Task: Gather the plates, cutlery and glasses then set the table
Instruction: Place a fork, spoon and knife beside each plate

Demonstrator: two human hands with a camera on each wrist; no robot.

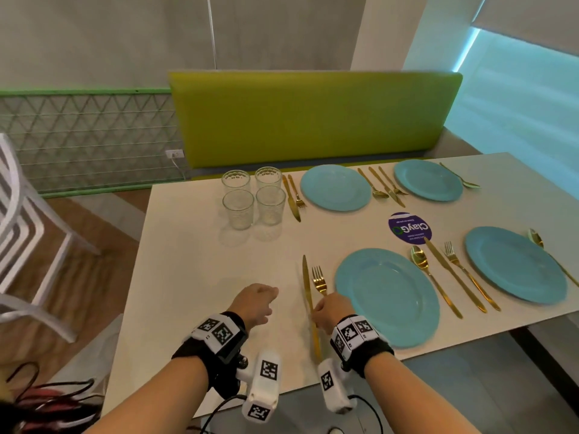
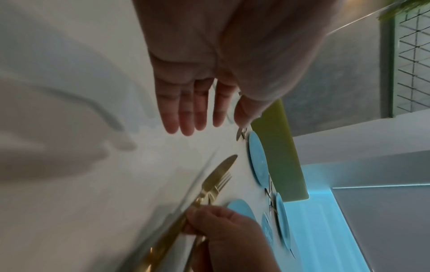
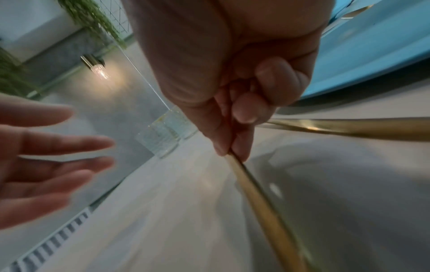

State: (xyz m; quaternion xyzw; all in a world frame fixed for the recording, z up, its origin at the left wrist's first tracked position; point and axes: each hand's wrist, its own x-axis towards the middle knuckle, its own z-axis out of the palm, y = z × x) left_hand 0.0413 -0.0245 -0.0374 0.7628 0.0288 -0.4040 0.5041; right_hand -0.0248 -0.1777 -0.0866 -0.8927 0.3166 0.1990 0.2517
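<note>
My right hand [image 1: 329,310] pinches the handle of a gold knife [image 1: 306,283] that lies on the white table [image 1: 194,277], left of the near blue plate [image 1: 388,296]. A gold fork [image 1: 319,281] lies between the knife and the plate. In the right wrist view, thumb and fingers of the right hand [image 3: 232,143] close on the knife handle [image 3: 263,202]. My left hand [image 1: 257,303] hovers empty to the left with its fingers [image 2: 186,117] straight. Several clear glasses [image 1: 253,198] stand grouped at the far left.
Three more blue plates [image 1: 335,187] [image 1: 427,180] [image 1: 515,264] lie with gold cutlery beside them. A purple round sticker [image 1: 409,228] is at the table's middle. A green bench [image 1: 313,120] runs behind, a white chair [image 1: 18,230] stands left, and cables [image 1: 47,399] lie by my left elbow.
</note>
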